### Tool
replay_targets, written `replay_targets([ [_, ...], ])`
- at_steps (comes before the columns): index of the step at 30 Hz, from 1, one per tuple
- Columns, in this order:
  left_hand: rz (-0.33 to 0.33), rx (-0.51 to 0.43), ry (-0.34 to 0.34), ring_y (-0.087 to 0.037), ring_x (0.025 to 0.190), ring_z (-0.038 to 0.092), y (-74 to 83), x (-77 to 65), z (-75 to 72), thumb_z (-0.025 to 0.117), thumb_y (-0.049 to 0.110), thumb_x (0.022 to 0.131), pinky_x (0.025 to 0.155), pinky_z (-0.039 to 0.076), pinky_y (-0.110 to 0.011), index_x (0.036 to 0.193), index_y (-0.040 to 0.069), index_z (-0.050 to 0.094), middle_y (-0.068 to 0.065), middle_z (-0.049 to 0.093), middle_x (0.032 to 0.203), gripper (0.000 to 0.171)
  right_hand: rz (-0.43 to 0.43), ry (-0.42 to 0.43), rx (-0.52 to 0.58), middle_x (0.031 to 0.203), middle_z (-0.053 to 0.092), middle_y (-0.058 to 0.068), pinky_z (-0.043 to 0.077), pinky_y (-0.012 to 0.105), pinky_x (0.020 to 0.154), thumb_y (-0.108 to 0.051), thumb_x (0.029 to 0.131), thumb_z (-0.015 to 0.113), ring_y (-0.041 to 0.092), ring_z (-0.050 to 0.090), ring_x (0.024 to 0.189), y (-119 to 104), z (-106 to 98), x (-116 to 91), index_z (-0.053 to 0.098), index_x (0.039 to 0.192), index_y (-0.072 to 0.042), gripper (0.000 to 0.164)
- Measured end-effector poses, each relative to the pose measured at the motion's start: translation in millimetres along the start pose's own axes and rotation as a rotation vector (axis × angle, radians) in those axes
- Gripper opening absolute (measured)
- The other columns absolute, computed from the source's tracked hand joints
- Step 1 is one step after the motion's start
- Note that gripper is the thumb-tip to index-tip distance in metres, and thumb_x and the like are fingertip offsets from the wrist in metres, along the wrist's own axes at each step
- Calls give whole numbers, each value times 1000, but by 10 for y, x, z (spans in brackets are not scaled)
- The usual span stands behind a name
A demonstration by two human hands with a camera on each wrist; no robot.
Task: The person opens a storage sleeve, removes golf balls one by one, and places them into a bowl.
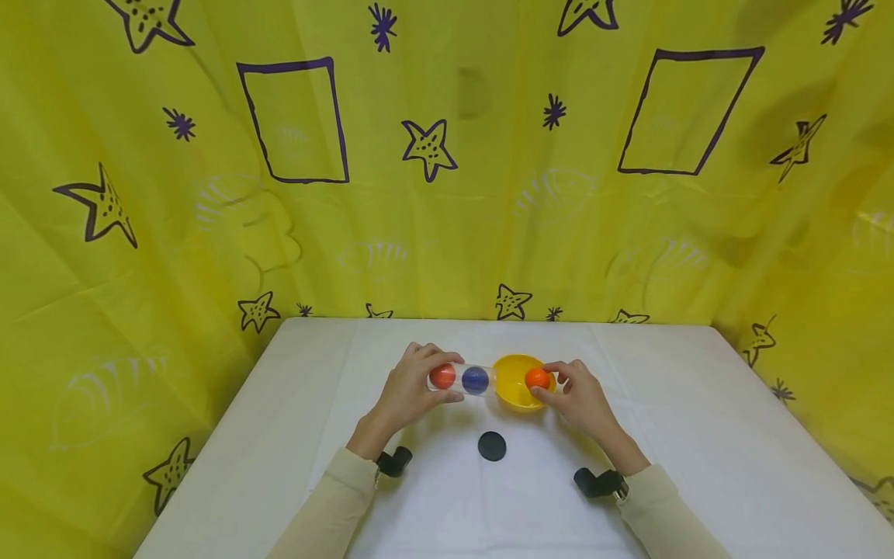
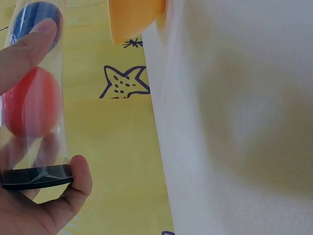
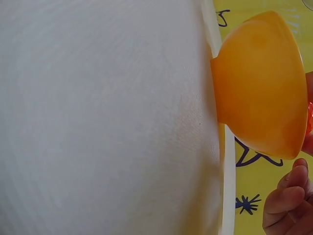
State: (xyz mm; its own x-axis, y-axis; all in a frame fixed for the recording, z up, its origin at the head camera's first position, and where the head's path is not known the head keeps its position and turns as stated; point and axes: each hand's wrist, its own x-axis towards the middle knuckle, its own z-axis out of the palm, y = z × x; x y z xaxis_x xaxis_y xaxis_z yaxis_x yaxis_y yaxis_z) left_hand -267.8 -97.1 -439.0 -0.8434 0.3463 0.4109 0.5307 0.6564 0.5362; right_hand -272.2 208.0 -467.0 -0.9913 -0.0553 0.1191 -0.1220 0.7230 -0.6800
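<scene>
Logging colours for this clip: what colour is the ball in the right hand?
Orange ball, clearest in the head view.

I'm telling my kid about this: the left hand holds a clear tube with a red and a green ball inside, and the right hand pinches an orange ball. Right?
Not quite: beside the red ball is a blue ball, not a green one, as the head view shows. The left hand holds the clear tube, the right hand the orange ball.
</scene>
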Motion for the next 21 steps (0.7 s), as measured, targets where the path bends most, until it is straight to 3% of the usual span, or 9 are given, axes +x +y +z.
replay_targets([
  [15, -11, -8, -18, -18, 101, 49, -9, 9, 11, 93, 26, 74, 80, 49, -30, 121, 23, 73, -6, 69, 109, 51, -3, 14, 18, 98, 51, 11, 38, 29, 66, -24, 94, 74, 24, 45, 86, 6, -18, 3, 70, 121, -9, 31],
  [21, -17, -1, -15, -17, 101, 49, -2, 2, 10, 93, 26, 74, 80, 48, -29, 120, 24, 73, -1, 69, 107, 50, -37, 25, 23, 96, 51, 11, 37, 28, 65, -23, 95, 73, 23, 45, 84, 5, -31, 7, 71, 120, -8, 29],
])
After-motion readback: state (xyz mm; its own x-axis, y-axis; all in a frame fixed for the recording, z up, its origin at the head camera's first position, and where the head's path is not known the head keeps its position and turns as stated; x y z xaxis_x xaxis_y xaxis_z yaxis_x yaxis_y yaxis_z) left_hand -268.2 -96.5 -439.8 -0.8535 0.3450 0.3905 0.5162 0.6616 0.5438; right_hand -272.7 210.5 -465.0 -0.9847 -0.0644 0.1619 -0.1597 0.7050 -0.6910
